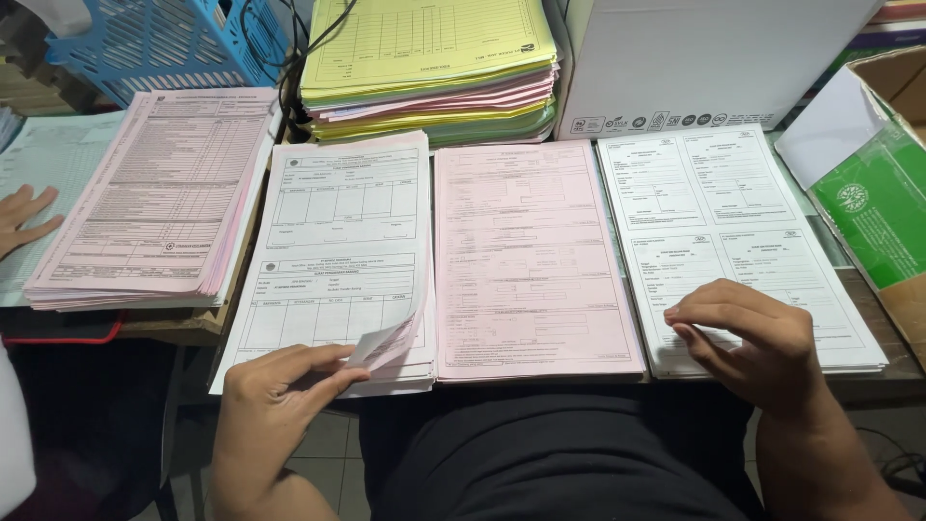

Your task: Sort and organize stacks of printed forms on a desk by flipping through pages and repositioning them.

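Three stacks of printed forms lie side by side on the desk edge in front of me. My left hand (280,386) pinches the lifted bottom right corner of the top sheet of the left white stack (338,241). A pink stack (526,260) lies in the middle, untouched. My right hand (748,338) rests fingers-down on the lower part of the right white stack (733,222), pressing on its top sheet.
A tall pink stack (159,193) sits at the left, and another person's hand (21,220) rests beside it. Behind are a yellow and pink paper pile (429,68), a white box (704,58), a blue basket (164,39) and a green-and-white carton (868,193).
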